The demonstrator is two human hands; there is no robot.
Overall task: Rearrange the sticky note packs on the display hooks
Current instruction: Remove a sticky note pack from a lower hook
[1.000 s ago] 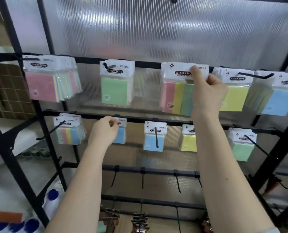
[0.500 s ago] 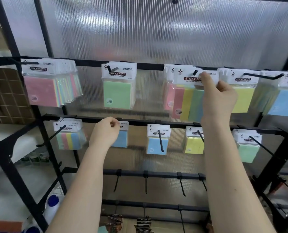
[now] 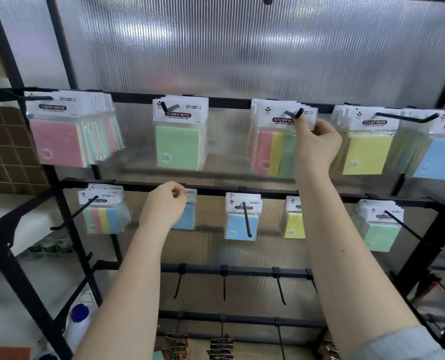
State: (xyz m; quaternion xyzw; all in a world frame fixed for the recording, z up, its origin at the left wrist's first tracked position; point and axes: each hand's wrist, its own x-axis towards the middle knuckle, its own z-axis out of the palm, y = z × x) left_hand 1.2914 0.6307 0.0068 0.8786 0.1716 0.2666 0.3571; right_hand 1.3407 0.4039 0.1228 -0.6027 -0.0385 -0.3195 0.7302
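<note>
— Where do we have our hands?

— Our right hand (image 3: 316,145) is up at the top rail, fingers curled on the white header card of the pink, yellow and green pack (image 3: 273,152), pinching it at its right edge. That pack hangs at the front of a small stack on the third hook (image 3: 294,115), whose black tip shows just above our forefinger.

— And the left?

— Our left hand (image 3: 164,206) is at the second rail, fingers curled in at the header of a small blue pack (image 3: 189,216). The hand hides most of the card, so we cannot tell whether it really grips it.

— What hangs around them?

— On the top rail, left of our right hand, a single green pack (image 3: 179,146), and further left a thick bunch of pink-fronted packs (image 3: 60,141). To the right, yellow packs (image 3: 367,152) and blue packs (image 3: 437,157) on a long hook.

— On the second rail?

— A striped multicolour pack (image 3: 101,216) at the left, then ours, then a blue pack (image 3: 242,224), a yellow pack (image 3: 293,224) partly behind our right forearm, and green packs (image 3: 380,232). Below these, two rails of bare hooks (image 3: 278,284) in front of the ribbed translucent panel (image 3: 242,48).
</note>
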